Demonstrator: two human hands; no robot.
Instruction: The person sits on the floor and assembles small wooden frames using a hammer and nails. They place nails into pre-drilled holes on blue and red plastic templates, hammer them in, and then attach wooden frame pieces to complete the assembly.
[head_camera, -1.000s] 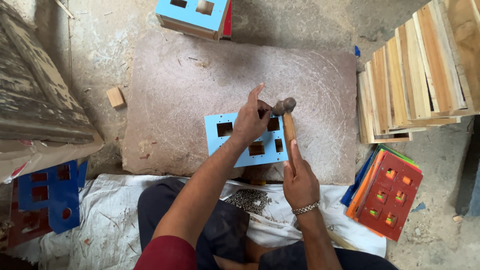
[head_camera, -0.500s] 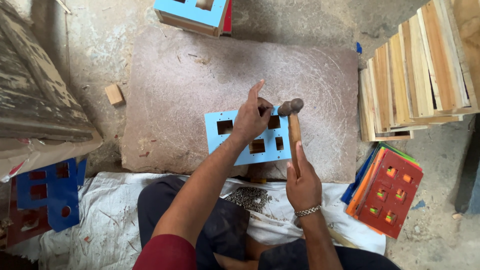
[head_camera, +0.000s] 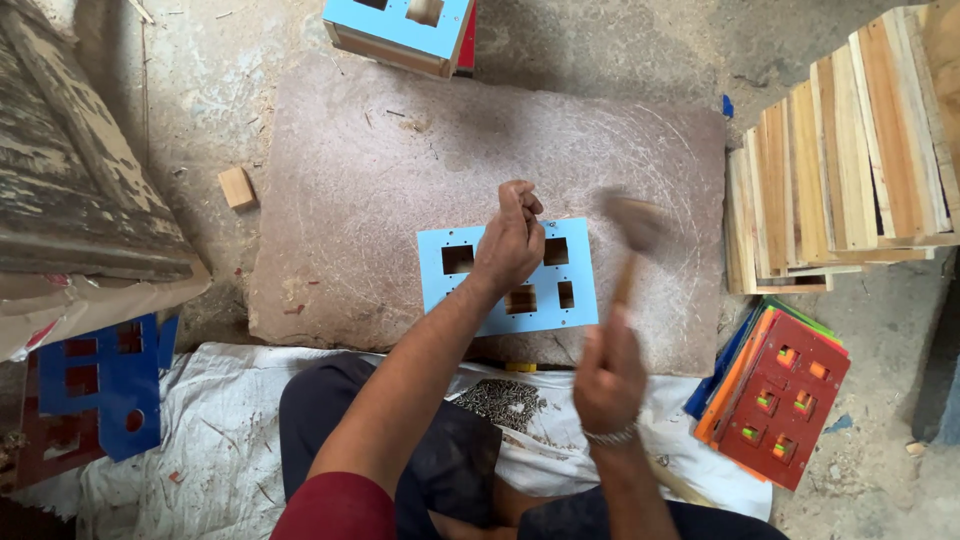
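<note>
**Hammer raised over the blue panel**

You sat over a broad, flat reddish stone slab, its surface rough and scored with fine curved scratches. On it lay a light-blue flat rectangular panel with several square and oblong cut-outs, showing brown underneath; it sat toward the near edge of the slab, just in front of your knees. Your left hand rested on the panel's upper middle, fingers pinched shut together at the top edge; whatever they held was too small to tell. Your right hand was wrapped tight around the pale wooden handle of a hammer, whose dark head was blurred, held just right of the panel's top corner and clear of it.

A heap of small dark nails lay on the white, crumpled cloth across your lap. To your right stood a stack of raw wooden slatted frames, and below it a pile of red, orange and green cut-out panels. A small wooden block sat on the dusty concrete floor to the left of the slab.
</note>
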